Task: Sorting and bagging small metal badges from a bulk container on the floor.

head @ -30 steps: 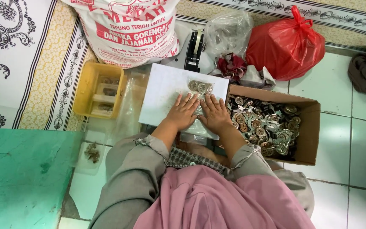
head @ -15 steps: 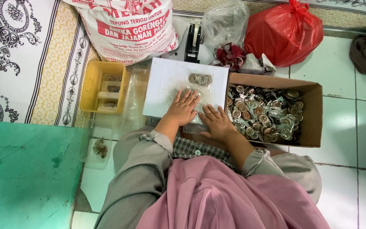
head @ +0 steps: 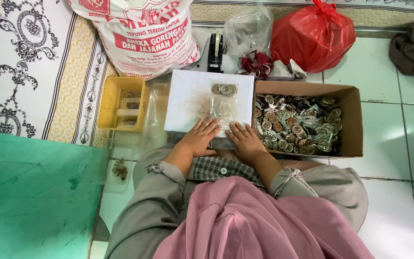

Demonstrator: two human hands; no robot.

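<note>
Plastic bag [head: 224,112], clear and limp, lies on the white board [head: 190,103] with two metal discs [head: 224,89] inside. My left hand [head: 200,137] and right hand [head: 245,141] rest open, pressing its near end flat. It looks slippery and light, so I'd pinch its edge. Cardboard box [head: 353,120] of discs sits beside.

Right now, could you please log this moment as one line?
left hand: flat on white board | right hand: on clear bag | cardboard box: metal parts
</note>
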